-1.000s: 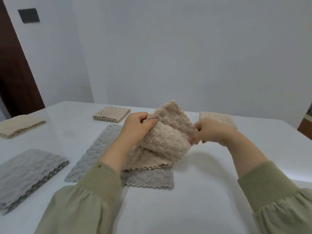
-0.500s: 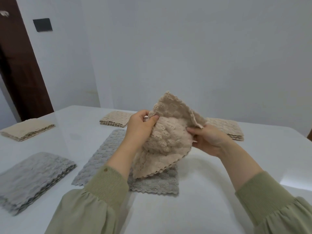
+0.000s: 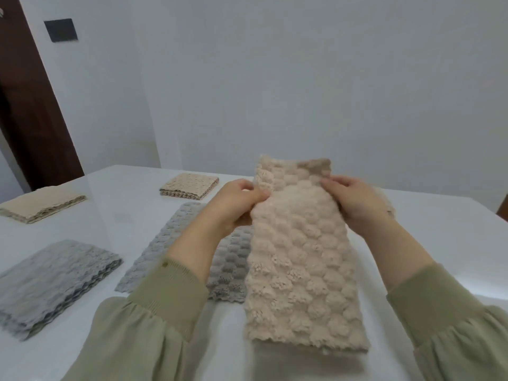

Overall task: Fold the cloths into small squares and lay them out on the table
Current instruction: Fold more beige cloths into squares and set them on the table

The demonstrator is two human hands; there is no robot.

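Two hands here: left hand [image 3: 239, 207] and right hand [image 3: 357, 207] pinch the beige bobble cloth [image 3: 297, 270] by its upper sides with their fingers [image 3: 259, 194]. It hangs toward the near edge of the tabletop [image 3: 439, 243]. I'd line up the corners, lay it flat, then halve it.

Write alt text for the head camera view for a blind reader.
Left hand and right hand grip a beige cloth near its top, holding it as a long strip over a white table. A grey cloth lies flat behind it; a folded grey pile lies at the left.
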